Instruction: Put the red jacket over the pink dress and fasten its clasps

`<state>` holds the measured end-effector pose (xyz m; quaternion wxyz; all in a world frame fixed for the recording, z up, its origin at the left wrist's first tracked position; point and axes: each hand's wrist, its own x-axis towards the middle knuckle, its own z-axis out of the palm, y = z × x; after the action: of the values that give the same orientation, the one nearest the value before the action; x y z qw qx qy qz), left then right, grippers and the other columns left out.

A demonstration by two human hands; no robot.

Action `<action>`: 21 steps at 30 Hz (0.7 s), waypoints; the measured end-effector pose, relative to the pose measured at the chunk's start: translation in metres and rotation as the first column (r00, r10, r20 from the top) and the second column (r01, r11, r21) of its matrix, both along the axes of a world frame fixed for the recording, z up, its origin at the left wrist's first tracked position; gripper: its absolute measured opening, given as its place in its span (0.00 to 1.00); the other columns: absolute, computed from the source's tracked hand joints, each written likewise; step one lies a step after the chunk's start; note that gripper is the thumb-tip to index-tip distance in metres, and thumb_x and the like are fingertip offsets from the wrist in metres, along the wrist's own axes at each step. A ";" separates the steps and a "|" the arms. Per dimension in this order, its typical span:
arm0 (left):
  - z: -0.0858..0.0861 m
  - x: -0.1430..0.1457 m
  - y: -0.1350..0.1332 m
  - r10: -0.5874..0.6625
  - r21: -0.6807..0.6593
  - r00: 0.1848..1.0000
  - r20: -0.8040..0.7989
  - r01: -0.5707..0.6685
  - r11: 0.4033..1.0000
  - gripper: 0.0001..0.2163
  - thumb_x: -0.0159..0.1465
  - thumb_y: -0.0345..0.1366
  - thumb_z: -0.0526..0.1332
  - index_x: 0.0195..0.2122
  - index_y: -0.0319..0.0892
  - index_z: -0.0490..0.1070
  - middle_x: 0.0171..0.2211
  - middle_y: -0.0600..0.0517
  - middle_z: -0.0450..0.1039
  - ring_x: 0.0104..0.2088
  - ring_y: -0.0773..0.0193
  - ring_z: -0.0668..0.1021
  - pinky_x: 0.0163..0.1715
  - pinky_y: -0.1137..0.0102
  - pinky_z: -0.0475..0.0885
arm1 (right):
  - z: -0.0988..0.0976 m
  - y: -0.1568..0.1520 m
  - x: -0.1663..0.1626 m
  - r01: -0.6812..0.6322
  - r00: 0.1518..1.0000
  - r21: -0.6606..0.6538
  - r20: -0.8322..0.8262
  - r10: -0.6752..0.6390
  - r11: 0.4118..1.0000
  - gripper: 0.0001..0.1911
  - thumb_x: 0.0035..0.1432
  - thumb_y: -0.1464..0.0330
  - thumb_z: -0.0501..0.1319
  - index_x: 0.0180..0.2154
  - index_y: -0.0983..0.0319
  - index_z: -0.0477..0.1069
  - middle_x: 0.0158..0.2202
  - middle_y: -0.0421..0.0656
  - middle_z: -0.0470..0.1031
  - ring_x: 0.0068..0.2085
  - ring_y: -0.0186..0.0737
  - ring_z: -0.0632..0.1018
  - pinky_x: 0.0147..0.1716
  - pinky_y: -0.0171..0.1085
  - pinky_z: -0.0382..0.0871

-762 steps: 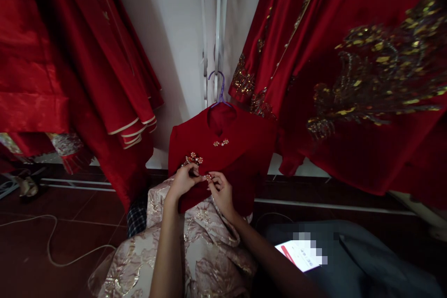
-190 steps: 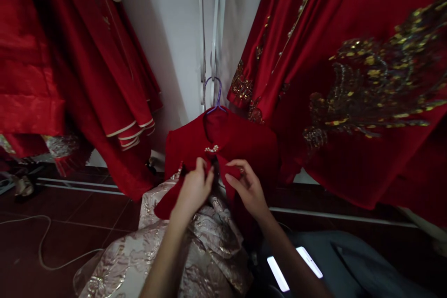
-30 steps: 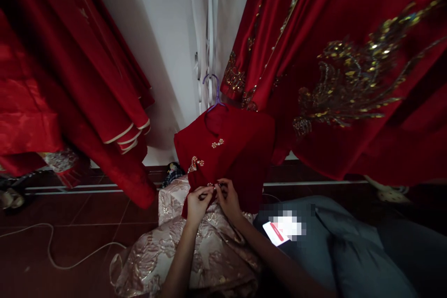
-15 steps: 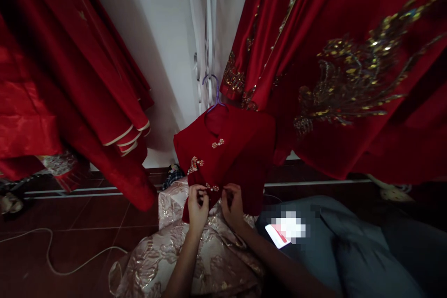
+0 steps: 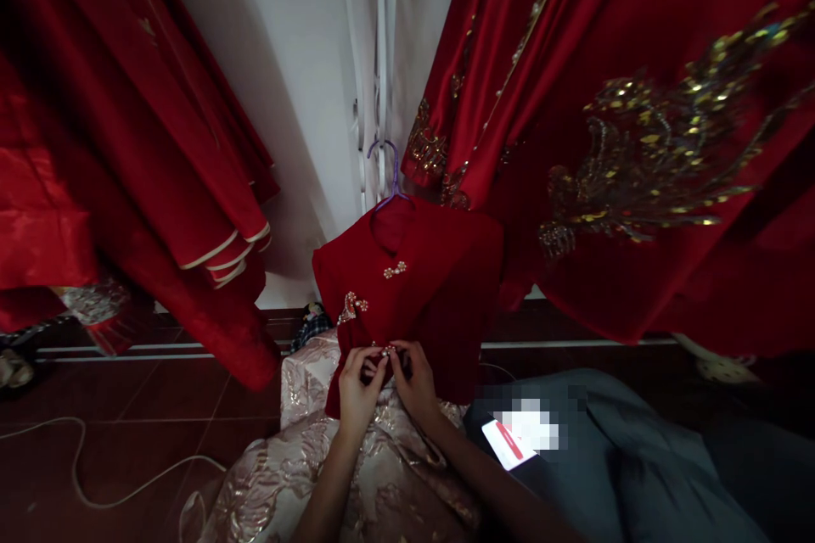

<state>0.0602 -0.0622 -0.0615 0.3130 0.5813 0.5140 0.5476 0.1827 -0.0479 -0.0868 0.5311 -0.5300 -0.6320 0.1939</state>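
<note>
Both hands [image 5: 358, 390] at beaded fastener [image 5: 387, 351]

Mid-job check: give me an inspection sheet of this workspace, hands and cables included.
Surface: creased pale patterned fabric below the red top; dark tiled floor at left.
Job's things: red top on a purple hanger, with upper clasp, side clasp and lower clasp.
Clutter: lit phone and grey-blue cloth, at right.
Hands: left hand and right hand both have fingertips at the lower clasp; exact grip too small to tell.
Cables: pale cable curving over the floor.
Surroundings: red garments hanging on both sides; white wall behind.
</note>
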 end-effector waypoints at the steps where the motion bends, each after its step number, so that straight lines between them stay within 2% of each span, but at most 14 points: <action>1: 0.000 0.000 0.000 -0.006 -0.005 1.000 0.003 0.006 1.000 0.11 0.58 0.42 0.60 0.39 0.43 0.74 0.37 0.49 0.71 0.29 0.68 0.74 0.29 0.73 0.73 | 0.000 0.000 0.000 -0.001 1.000 0.000 -0.003 0.001 1.000 0.11 0.61 0.63 0.52 0.41 0.60 0.68 0.34 0.45 0.70 0.33 0.38 0.71 0.34 0.38 0.68; 5: 0.000 0.000 0.001 -0.003 -0.004 1.000 -0.028 0.003 1.000 0.10 0.59 0.41 0.59 0.39 0.44 0.75 0.37 0.48 0.71 0.32 0.67 0.74 0.32 0.73 0.72 | 0.001 0.000 0.000 -0.018 1.000 -0.016 -0.014 0.018 1.000 0.10 0.61 0.64 0.52 0.41 0.60 0.68 0.35 0.45 0.70 0.35 0.39 0.72 0.35 0.39 0.67; 9: -0.001 0.000 0.002 0.011 -0.019 0.999 -0.041 -0.012 1.000 0.09 0.59 0.41 0.60 0.36 0.43 0.74 0.35 0.49 0.71 0.30 0.67 0.74 0.31 0.73 0.72 | 0.000 0.000 0.001 -0.032 0.999 -0.041 -0.013 0.031 0.999 0.10 0.61 0.65 0.52 0.41 0.60 0.68 0.36 0.45 0.70 0.36 0.39 0.72 0.37 0.39 0.67; 15: 0.004 0.000 0.000 0.001 0.013 0.999 -0.041 0.000 1.000 0.08 0.60 0.40 0.59 0.32 0.42 0.73 0.33 0.49 0.71 0.34 0.65 0.74 0.33 0.73 0.70 | -0.002 -0.001 0.002 -0.024 1.000 -0.020 -0.013 0.024 1.000 0.09 0.61 0.65 0.53 0.39 0.60 0.68 0.35 0.44 0.71 0.35 0.40 0.72 0.36 0.40 0.66; 21: 0.003 0.001 0.000 -0.028 -0.035 0.999 0.017 0.029 0.999 0.09 0.58 0.41 0.60 0.35 0.42 0.73 0.33 0.49 0.73 0.33 0.66 0.75 0.31 0.73 0.72 | 0.003 -0.003 0.003 -0.025 1.000 0.000 0.010 0.025 1.000 0.08 0.61 0.65 0.53 0.40 0.59 0.67 0.36 0.44 0.72 0.37 0.41 0.72 0.40 0.42 0.64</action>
<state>0.0613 -0.0620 -0.0589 0.3352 0.5785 0.5125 0.5388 0.1859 -0.0506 -0.0842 0.5253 -0.5230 -0.6413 0.1979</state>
